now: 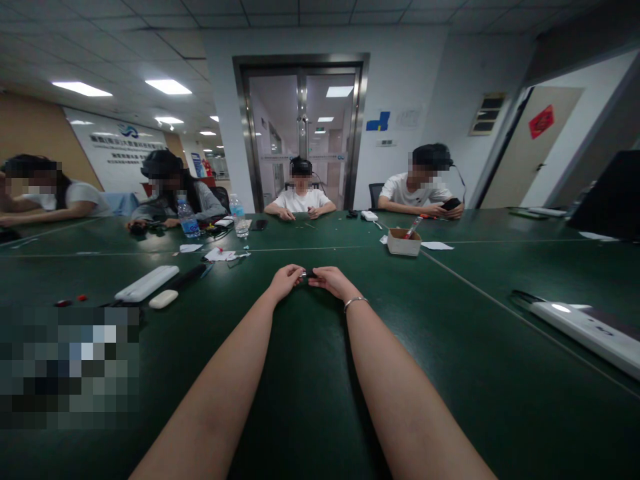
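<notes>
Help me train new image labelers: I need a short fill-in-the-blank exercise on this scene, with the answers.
1. The small object between the left hand and right hand shows two colours: silver and ____.
2. The bracelet sits on the person's own ____ wrist.
3. The colour of the table is ____.
4. In the picture, the two plastic bottles stand to the ____ of the open box.

Missing words: black; right; green; left.

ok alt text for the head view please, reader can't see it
The left hand and right hand hold a small black-and-silver object between them at a green table. Opposite, a person in a white T-shirt sits before glass double doors.
</notes>
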`<state>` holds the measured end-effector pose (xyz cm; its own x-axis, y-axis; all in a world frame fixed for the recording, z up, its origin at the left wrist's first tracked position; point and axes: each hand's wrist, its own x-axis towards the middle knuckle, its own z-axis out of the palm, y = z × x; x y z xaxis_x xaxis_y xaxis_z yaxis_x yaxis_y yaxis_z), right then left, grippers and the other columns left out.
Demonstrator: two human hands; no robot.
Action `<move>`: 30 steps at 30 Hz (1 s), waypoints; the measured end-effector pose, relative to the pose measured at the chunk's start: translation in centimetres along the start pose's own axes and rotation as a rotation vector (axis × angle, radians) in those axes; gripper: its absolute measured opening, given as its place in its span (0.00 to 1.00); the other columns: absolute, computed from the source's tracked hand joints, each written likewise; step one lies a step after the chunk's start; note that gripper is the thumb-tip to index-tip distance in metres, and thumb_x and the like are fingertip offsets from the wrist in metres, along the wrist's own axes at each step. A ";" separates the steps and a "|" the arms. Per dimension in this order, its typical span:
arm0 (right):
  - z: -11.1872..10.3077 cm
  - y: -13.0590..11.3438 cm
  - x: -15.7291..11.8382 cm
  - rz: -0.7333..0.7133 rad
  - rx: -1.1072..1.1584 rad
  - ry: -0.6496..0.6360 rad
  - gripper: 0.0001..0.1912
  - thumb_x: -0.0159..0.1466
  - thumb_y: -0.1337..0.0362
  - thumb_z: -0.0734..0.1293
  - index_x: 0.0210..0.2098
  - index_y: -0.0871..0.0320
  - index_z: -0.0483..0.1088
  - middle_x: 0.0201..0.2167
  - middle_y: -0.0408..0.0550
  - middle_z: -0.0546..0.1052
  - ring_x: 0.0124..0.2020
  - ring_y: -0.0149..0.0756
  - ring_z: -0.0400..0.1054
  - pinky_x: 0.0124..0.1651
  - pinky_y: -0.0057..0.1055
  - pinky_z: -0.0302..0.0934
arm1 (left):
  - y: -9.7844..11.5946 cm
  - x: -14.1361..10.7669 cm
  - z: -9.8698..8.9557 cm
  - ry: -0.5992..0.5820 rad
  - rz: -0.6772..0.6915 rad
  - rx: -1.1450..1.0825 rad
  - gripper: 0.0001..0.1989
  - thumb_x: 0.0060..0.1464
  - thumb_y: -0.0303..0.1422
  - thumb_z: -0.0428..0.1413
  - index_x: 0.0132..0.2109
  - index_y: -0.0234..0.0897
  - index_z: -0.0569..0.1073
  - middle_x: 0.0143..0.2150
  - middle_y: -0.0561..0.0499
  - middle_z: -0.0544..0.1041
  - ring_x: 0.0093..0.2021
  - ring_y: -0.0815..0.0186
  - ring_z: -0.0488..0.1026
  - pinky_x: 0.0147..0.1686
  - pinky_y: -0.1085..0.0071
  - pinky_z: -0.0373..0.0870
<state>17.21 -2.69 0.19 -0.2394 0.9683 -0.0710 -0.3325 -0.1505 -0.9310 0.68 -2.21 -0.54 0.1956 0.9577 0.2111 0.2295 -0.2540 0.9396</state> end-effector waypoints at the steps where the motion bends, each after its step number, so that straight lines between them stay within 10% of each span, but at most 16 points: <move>1: 0.0 0.0 0.0 0.001 -0.004 -0.003 0.06 0.58 0.76 0.65 0.24 0.68 0.68 0.21 0.48 0.72 0.23 0.30 0.71 0.32 0.28 0.71 | 0.0 0.0 0.0 -0.001 -0.002 0.001 0.15 0.50 0.40 0.53 0.39 0.33 0.72 0.27 0.51 0.72 0.26 0.72 0.66 0.27 0.75 0.63; 30: 0.0 0.1 0.2 0.011 -0.016 0.037 0.06 0.59 0.76 0.64 0.25 0.68 0.68 0.21 0.49 0.73 0.23 0.31 0.71 0.32 0.29 0.71 | -0.3 0.1 -0.1 0.015 0.019 0.018 0.15 0.46 0.37 0.57 0.40 0.33 0.73 0.30 0.50 0.73 0.26 0.72 0.67 0.25 0.74 0.64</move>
<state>17.11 -2.50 0.11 -0.2086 0.9735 -0.0940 -0.3158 -0.1580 -0.9356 0.49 -2.06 -0.76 0.1859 0.9546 0.2326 0.2431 -0.2740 0.9305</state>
